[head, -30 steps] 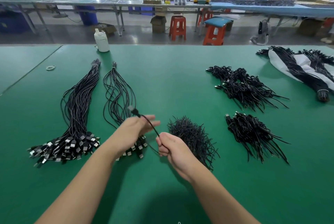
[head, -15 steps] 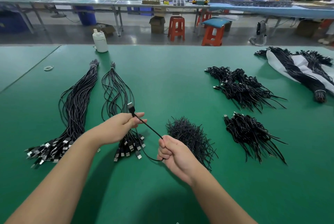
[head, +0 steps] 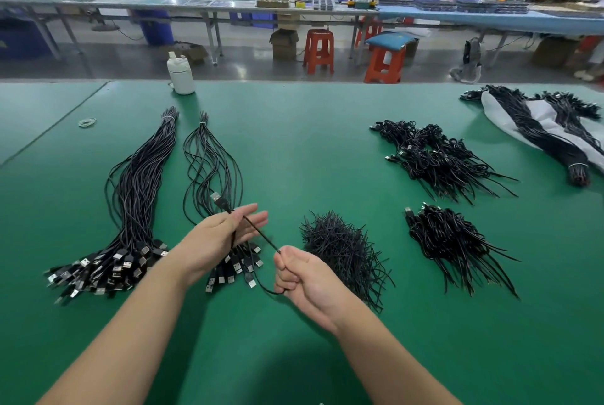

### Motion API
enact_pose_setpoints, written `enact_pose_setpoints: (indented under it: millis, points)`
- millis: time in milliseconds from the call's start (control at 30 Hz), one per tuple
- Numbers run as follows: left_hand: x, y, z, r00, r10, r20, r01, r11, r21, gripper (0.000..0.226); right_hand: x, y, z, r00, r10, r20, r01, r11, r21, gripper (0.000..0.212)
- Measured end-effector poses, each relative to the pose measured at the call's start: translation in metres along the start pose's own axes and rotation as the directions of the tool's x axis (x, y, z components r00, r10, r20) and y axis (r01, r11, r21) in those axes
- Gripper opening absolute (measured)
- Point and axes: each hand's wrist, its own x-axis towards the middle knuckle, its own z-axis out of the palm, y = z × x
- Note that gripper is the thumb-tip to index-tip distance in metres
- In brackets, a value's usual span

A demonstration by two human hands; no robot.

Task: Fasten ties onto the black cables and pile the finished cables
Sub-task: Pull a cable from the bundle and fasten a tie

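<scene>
One black cable [head: 258, 233] was held up over the green surface [head: 310, 149], near its front edge. The left hand [head: 222, 238] had the plug end. Its thumb pressed the cable against the palm, but its other fingers [head: 251, 210] were straight and spread out. The silver plug stuck out past that hand, toward the far edge. The right hand [head: 300, 277] was a tight fist around the cable lower down, with the thumb on top.

The cable ran in a straight, slanted line between the two hands, from the plug end at the far left down to the fist at the near right. Under the fist a small loop of it hung out. The rest of it was hidden in the fist.

The cable was thin, black and bendy. It probably needed folding before a tie could go on.

The pile of ties [head: 340, 247] lay just beside the right hand, toward the right edge, so that hand was nearer to it. The finished cables [head: 454, 244] lay farther right. The untied cables [head: 130, 208] lay in long bundles on the left side.
</scene>
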Motion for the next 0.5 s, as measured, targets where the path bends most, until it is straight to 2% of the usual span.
enact_pose_setpoints:
  millis: [67, 133, 167, 200, 267, 333, 367, 400, 433, 467, 500]
  points:
    - [0.007, -0.003, 0.017, 0.989, 0.058, -0.133, -0.086, 0.972, -0.218, 0.045, 0.004, 0.006, 0.009, 1.0, 0.01, 0.027, -0.009, 1.0, -0.009, 0.032]
    - [0.011, 0.004, 0.029, 0.982, 0.035, -0.188, -0.128, 0.851, -0.51, 0.048, 0.007, 0.012, 0.014, 0.999, 0.023, 0.037, -0.023, 1.0, -0.002, 0.034]
    - [0.012, 0.01, 0.03, 0.98, 0.023, -0.2, -0.139, 0.795, -0.591, 0.049, 0.007, 0.015, 0.014, 0.999, 0.031, 0.033, -0.031, 1.0, 0.004, 0.035]
    - [0.01, 0.018, 0.03, 0.98, 0.016, -0.2, -0.14, 0.77, -0.623, 0.049, 0.007, 0.017, 0.012, 0.999, 0.038, 0.024, -0.038, 0.999, 0.026, 0.034]
    - [0.001, 0.03, 0.028, 0.992, 0.03, -0.122, -0.097, 0.804, -0.587, 0.043, 0.005, 0.019, 0.005, 0.998, 0.057, -0.008, -0.055, 0.988, 0.144, 0.034]
    - [-0.009, 0.037, 0.02, 0.996, 0.047, 0.071, -0.011, 0.896, -0.443, 0.041, 0.005, 0.016, -0.002, 0.996, 0.087, -0.036, -0.071, 0.945, 0.319, 0.034]
    - [-0.015, 0.04, 0.016, 0.976, 0.023, 0.218, 0.038, 0.961, -0.273, 0.041, 0.006, 0.013, -0.006, 0.994, 0.1, -0.037, -0.078, 0.919, 0.387, 0.035]
    - [-0.02, 0.041, 0.012, 0.926, -0.055, 0.373, 0.073, 0.997, -0.034, 0.044, 0.007, 0.009, -0.008, 0.993, 0.11, -0.031, -0.086, 0.898, 0.432, 0.036]
    - [-0.024, 0.039, 0.007, 0.858, -0.191, 0.478, 0.091, 0.97, 0.224, 0.047, 0.009, 0.006, -0.009, 0.993, 0.115, -0.019, -0.094, 0.885, 0.455, 0.037]
    - [-0.026, 0.036, 0.004, 0.795, -0.346, 0.497, 0.112, 0.891, 0.441, 0.049, 0.011, 0.003, -0.009, 0.993, 0.116, -0.006, -0.1, 0.882, 0.461, 0.037]
    - [-0.026, 0.031, 0.004, 0.764, -0.473, 0.439, 0.145, 0.789, 0.596, 0.048, 0.011, 0.001, -0.008, 0.994, 0.112, 0.007, -0.103, 0.887, 0.451, 0.037]
